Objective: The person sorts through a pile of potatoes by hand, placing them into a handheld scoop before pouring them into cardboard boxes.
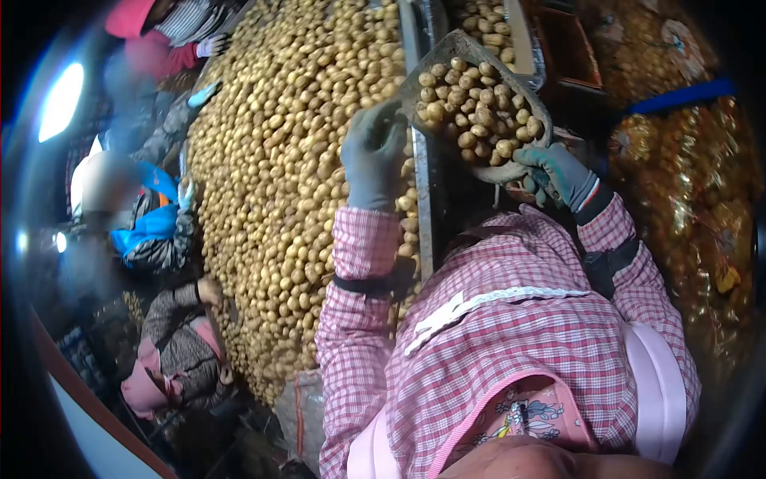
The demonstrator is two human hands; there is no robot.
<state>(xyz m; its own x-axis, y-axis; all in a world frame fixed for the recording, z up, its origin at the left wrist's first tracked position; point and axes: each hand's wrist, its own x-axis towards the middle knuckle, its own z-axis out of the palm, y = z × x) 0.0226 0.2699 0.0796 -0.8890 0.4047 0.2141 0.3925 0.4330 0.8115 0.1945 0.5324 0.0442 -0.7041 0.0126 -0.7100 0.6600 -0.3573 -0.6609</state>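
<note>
A grey, worn basket (488,172) full of small potatoes (479,108) is tilted over the metal edge of the sorting table. At its left corner is my left hand (373,148), in a grey-green glove, with its fingers curled round the rim. My right hand (562,176), gloved the same way, grips the lower right rim, the thumb over the edge and the other fingers beneath. Beside my left forearm spreads a large heap of loose potatoes (295,160). The underside of the basket is hidden.
A metal rail (425,199) borders the heap on my side. Another container of potatoes (487,28) stands beyond the basket. Filled net bags (686,215) are stacked on the right. Several people, one in a blue vest (152,227), are along the far left side.
</note>
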